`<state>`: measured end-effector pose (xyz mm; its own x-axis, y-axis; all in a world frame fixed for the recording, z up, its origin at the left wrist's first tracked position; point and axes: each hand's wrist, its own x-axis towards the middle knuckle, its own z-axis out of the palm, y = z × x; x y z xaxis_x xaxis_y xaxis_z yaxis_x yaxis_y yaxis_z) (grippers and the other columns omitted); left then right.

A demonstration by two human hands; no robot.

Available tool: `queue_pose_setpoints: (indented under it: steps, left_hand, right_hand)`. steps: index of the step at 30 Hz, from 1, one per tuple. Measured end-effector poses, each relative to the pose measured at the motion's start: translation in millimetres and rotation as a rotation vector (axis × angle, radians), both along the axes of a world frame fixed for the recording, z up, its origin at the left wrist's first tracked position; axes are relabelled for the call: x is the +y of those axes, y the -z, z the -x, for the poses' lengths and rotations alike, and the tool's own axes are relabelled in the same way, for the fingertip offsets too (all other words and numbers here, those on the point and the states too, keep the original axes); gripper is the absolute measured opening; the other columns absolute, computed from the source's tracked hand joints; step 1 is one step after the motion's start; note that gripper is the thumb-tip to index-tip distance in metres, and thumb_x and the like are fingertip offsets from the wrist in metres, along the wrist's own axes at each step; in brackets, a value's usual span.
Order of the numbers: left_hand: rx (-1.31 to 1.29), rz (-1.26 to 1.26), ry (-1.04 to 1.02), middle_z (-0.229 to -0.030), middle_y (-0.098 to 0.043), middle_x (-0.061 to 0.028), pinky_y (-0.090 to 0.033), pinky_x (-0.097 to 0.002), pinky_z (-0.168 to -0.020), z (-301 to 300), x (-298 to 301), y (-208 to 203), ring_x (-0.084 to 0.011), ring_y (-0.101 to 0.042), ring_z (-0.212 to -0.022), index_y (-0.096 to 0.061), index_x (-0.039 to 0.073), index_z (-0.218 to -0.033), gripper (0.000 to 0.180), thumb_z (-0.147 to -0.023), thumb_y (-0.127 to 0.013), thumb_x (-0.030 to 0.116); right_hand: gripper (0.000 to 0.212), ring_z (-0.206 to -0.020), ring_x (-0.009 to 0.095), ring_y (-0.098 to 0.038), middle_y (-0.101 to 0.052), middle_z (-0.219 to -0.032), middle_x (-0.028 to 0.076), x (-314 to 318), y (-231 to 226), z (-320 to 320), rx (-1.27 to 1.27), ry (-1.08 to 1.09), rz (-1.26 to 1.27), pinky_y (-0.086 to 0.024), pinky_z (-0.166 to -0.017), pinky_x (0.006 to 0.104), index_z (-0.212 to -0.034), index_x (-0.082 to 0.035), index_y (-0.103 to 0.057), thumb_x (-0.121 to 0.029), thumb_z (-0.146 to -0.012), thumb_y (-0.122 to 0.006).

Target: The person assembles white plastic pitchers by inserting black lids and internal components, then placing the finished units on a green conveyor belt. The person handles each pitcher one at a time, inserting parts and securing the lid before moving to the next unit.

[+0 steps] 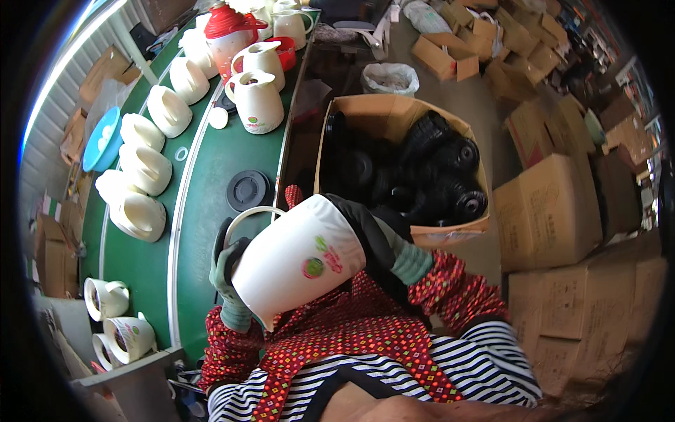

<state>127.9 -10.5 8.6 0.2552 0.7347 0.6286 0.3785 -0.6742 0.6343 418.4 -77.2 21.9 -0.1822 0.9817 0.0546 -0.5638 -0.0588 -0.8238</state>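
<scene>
a: where is the white jug (295, 261)?
b: at the near end of the green belt (204, 176), both gloved hands closed on it, left hand (228, 271) at the top, right hand (373, 235) at the base.
a: and right of the belt?
b: an open carton of black bases (404, 165), then stacked cardboard boxes (555, 211) on the floor.

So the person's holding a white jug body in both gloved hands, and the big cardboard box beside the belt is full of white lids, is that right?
Not quite. The cardboard box beside the green belt is full of black round parts, not white lids; the head view shows this. The rest holds: the left hand and right hand, both gloved, hold the white jug body.
</scene>
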Motion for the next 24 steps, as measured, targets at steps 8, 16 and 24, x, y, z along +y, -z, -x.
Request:
queue_pose_setpoints:
  steps: [8,16,24]
  left_hand:
    - [-0.822,0.964,0.225,-0.121,-0.072,-0.0186,-0.061,-0.0425,-0.091,11.5,-5.2,6.7,-0.0328,-0.073,-0.105,-0.067,-0.001,-0.114,0.023,-0.093,-0.069,0.009]
    - [0.144,0.05,0.301,-0.121,-0.072,-0.0198,-0.062,-0.0401,-0.083,-3.2,4.5,-56.4,-0.032,-0.074,-0.095,-0.071,0.003,-0.111,0.022,-0.09,-0.07,0.011]
    - [-0.241,0.85,0.348,-0.125,-0.072,-0.0197,-0.058,-0.0421,-0.093,16.9,5.5,-28.8,-0.0294,-0.073,-0.105,-0.068,-0.001,-0.121,0.036,-0.091,-0.074,0.018]
  right_hand:
    - [0.076,-0.155,0.025,-0.03,-0.03,-0.17,0.015,-23.4,-12.7,-4.0,-0.371,0.125,-0.181,-0.021,-0.127,0.0377,-0.166,0.001,-0.021,-0.039,-0.109,-0.051]
    - [0.059,-0.148,0.021,-0.043,-0.041,-0.164,0.008,-24.5,45.5,4.9,0.099,0.039,-0.059,-0.035,-0.124,0.039,-0.164,-0.004,-0.031,-0.021,-0.111,-0.05]
    - [0.062,-0.147,0.022,-0.043,-0.037,-0.165,0.009,-44.9,-12.0,10.1,0.094,0.047,-0.108,-0.033,-0.125,0.0403,-0.165,-0.007,-0.023,-0.034,-0.114,-0.043]
